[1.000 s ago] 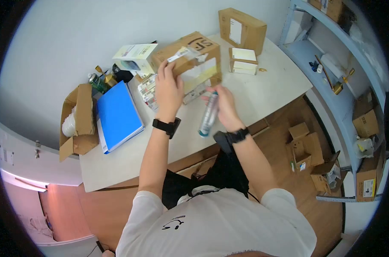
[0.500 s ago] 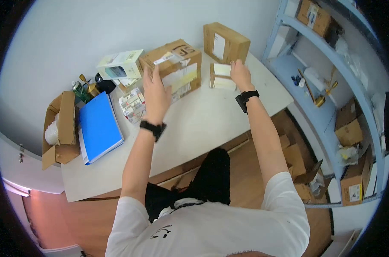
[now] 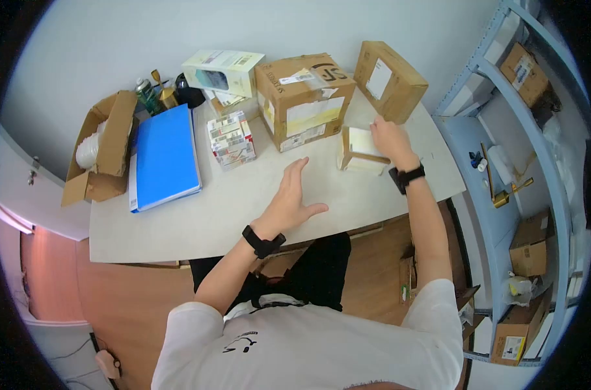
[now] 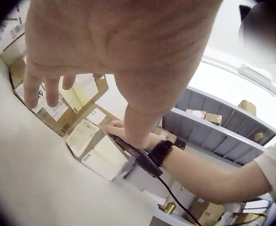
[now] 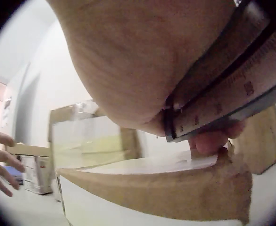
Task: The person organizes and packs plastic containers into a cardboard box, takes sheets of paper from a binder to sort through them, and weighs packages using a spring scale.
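Note:
In the head view my left hand (image 3: 290,203) hovers over the table's front half, fingers straight and thumb spread, holding nothing. My right hand (image 3: 391,142) is at the right end of a small white-topped cardboard box (image 3: 362,162). Up close in the right wrist view, a long ruled tool (image 5: 232,96) with a printed scale lies along the palm, its end just above the box. Fingertips (image 5: 212,142) curl beneath this tool, right by the box's far edge. A large taped carton (image 3: 308,107) stands left of the small box.
Behind my right hand stands a tall brown box (image 3: 389,83). Leftward are a stack of small printed boxes (image 3: 231,138), a pale product box (image 3: 227,70), a blue binder (image 3: 168,156) and an open carton (image 3: 118,140). Blue shelving (image 3: 468,133) flanks the table's right end.
My left hand has left the large carton and come down toward the table's front. The right hand, with the ruled tool, went from before that carton to the small box at the right.

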Demonstrator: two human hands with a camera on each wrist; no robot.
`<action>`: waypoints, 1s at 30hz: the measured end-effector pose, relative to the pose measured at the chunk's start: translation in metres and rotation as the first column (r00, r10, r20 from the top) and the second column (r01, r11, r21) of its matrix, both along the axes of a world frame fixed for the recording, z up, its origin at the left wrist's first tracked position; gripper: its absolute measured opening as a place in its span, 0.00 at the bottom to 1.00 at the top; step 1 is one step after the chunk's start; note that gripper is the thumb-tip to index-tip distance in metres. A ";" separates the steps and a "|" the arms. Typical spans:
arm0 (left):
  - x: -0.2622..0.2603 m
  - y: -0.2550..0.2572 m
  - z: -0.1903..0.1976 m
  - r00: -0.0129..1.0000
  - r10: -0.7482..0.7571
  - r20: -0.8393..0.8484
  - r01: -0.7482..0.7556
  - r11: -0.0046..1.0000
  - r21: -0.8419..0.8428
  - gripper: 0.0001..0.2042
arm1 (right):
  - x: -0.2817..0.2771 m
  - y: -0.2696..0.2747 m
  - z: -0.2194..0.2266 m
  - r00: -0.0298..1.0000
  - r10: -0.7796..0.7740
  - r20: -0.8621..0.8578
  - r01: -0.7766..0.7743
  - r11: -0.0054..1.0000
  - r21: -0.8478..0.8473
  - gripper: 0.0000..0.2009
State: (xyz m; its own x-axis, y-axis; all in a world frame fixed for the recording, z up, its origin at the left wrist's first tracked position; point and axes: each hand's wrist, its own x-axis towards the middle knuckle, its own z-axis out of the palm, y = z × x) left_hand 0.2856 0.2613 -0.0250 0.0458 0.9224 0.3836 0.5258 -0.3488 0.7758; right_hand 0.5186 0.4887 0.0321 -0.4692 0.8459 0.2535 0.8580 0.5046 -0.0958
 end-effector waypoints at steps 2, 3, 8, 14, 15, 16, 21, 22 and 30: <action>-0.007 -0.005 -0.005 1.000 -0.007 0.021 0.008 1.000 -0.003 0.59 | -0.014 -0.041 0.006 0.999 0.044 0.001 -0.044 0.998 -0.044 0.12; -0.009 -0.011 -0.010 0.999 -0.027 0.035 0.027 1.000 0.004 0.63 | -0.023 -0.064 0.006 0.994 0.095 -0.044 -0.098 0.993 -0.060 0.11; -0.010 -0.056 0.014 0.991 0.018 -0.136 -0.021 1.000 -0.018 0.64 | -0.070 -0.146 0.004 0.951 0.252 -0.178 -0.277 0.951 -0.135 0.09; -0.035 -0.095 0.028 0.925 0.134 -0.356 -0.171 0.982 -0.074 0.49 | -0.097 -0.191 0.014 0.602 0.018 -0.799 -0.521 0.767 -0.375 0.10; -0.045 -0.100 0.027 0.924 0.137 -0.357 -0.176 0.981 -0.078 0.49 | -0.094 -0.195 0.011 0.601 0.017 -0.799 -0.524 0.763 -0.378 0.10; -0.058 -0.105 0.027 0.935 0.152 -0.319 -0.183 0.981 -0.068 0.48 | -0.089 -0.198 0.009 0.483 -0.106 -0.869 -0.511 0.772 -0.377 0.09; -0.091 -0.125 0.021 0.979 0.189 -0.075 -0.197 0.973 -0.120 0.48 | -0.085 -0.232 -0.013 0.335 -0.326 -0.884 -0.562 0.684 -0.465 0.09; -0.091 -0.128 0.024 0.977 0.213 0.017 -0.208 0.966 -0.153 0.47 | -0.089 -0.241 -0.015 0.333 -0.332 -0.882 -0.557 0.686 -0.469 0.09; -0.096 -0.140 0.015 0.931 0.232 0.282 -0.215 0.972 -0.090 0.47 | -0.111 -0.279 -0.009 0.415 -0.007 -0.910 -0.468 0.856 -0.221 0.07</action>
State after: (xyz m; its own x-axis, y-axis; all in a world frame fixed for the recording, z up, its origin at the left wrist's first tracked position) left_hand 0.1893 0.1213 -0.0100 -0.2694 0.9164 0.2960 0.3352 -0.1990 0.9209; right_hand 0.4075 0.2094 0.0230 -0.3934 0.8584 0.3293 0.0453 0.3759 -0.9256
